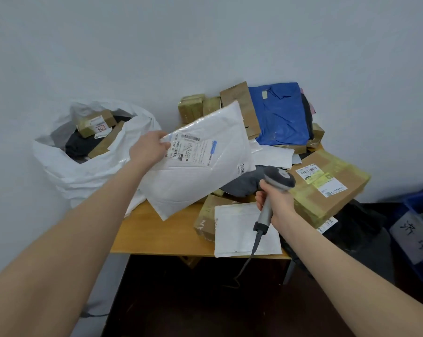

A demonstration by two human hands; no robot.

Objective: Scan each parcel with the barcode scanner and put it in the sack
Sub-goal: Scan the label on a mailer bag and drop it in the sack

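My left hand (149,149) pinches the left edge of a white poly mailer parcel (200,171), held tilted above the wooden table (157,237) with its shipping label facing up. My right hand (277,201) grips the handle of a grey barcode scanner (278,181), whose head sits just right of the mailer's lower corner. The white sack (84,166) stands open to the left of the table, with a small cardboard box (96,122) and dark parcels inside it.
Parcels pile on the table: a large taped cardboard box (327,188), a blue poly bag (281,113), brown boxes (191,108), a flat white mailer (244,229) at the front edge. A blue crate (419,242) stands at the right. The scanner cable (249,259) hangs over the table edge.
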